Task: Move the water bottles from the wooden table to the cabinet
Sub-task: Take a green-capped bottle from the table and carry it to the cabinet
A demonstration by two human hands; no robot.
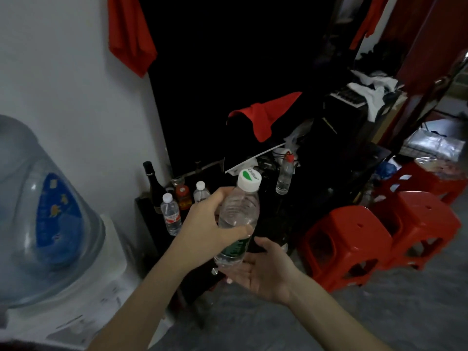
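My left hand [210, 221] grips a clear water bottle [239, 214] with a white and green cap and a dark green label, held upright in the air. Just below it, my right hand [263, 269] lies palm up with fingers straight, under the bottle's base. Behind them stands a low black cabinet [144, 211]. On its top are two small water bottles with white caps, one with a red label [171, 215] and one behind my left hand [201, 191]. A third clear bottle with a red cap [285, 174] stands further right on the dark surface.
A dark wine bottle [154, 186] and a red-labelled glass bottle [182, 193] stand at the cabinet's back. A water dispenser with a large blue jug [43, 219] is at my left. Red plastic stools [354, 244] sit on the floor at right. Red cloth [266, 117] hangs over dark clutter.
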